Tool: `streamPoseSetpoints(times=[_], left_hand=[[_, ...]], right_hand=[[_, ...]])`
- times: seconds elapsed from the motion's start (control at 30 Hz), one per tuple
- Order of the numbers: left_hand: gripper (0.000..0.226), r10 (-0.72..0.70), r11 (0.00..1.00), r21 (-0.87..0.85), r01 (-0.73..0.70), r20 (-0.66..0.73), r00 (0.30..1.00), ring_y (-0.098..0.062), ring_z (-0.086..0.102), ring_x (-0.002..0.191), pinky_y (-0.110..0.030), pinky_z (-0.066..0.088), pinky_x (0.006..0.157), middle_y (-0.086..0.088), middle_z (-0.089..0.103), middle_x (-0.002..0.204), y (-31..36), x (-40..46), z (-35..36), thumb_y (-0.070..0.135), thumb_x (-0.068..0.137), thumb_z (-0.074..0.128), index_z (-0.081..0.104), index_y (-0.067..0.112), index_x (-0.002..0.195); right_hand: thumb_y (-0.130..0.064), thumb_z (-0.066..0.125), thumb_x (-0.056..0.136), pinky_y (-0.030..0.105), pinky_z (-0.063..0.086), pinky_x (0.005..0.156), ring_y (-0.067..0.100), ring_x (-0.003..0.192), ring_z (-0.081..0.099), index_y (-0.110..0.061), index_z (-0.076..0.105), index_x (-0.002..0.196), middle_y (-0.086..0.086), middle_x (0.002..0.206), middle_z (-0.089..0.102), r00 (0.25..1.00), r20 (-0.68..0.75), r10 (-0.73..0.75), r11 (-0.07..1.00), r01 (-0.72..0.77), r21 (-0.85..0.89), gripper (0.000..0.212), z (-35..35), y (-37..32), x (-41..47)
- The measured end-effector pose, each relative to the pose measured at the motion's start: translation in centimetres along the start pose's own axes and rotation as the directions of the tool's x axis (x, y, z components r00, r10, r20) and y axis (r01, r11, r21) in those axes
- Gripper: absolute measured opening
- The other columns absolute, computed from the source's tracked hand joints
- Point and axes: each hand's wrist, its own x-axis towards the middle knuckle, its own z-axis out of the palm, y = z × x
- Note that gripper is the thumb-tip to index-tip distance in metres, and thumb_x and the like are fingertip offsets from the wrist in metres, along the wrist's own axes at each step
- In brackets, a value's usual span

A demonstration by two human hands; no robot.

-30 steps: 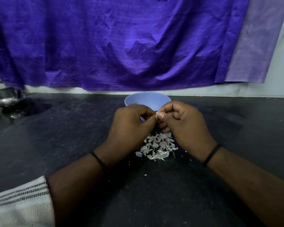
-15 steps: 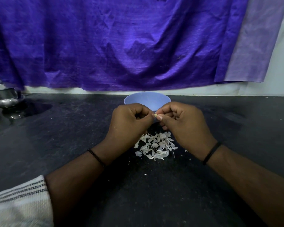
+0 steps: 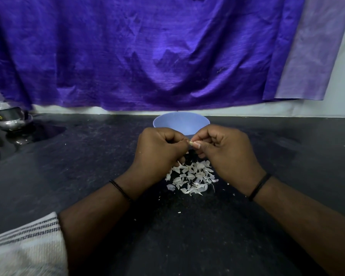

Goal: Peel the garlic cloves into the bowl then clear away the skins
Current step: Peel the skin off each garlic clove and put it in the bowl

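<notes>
Peeling is under way. Nearest lies the pile of skins [image 3: 191, 179] on the dark counter [image 3: 88, 166], just this side of the bowl [image 3: 180, 122]. Above the pile, the left hand [image 3: 157, 151] and right hand [image 3: 225, 151] meet, curled fingers of both pinching one garlic clove [image 3: 192, 144] in front of the bowl. Next, I judge, the bared clove goes forward into the bowl. Beyond the bowl the counter ends at the wall; bare counter spreads either side.
</notes>
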Motion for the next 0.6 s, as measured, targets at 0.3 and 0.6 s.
streamPoseSetpoints(times=[0.3,0.6], left_hand=[[0.01,-0.148,0.967,-0.209,0.144,-0.006,0.989,-0.017,0.055,0.045,-0.025,0.047,0.042,-0.008,0.061,0.055,0.14,0.23,0.27,-0.005,0.085,0.067,0.07,-0.004,0.075],[0.015,-0.22,0.92,-0.323,0.223,0.047,0.974,-0.015,0.049,0.045,-0.025,0.044,0.041,-0.007,0.058,0.057,0.19,0.11,0.71,-0.006,0.086,0.063,0.066,-0.001,0.072]], right_hand=[[-0.003,0.069,0.089,0.023,0.058,0.064,0.012,0.069,0.071,-0.017,0.072,0.086,0.003,0.078,0.074,1.0,0.016,0.018,0.99,-0.02,0.141,0.015,0.14,-0.17,0.18],[0.004,0.062,0.093,0.026,0.059,0.066,0.015,0.07,0.069,-0.006,0.068,0.092,0.015,0.081,0.073,0.994,0.057,0.093,0.935,-0.107,0.338,0.012,0.3,-0.33,0.02]])
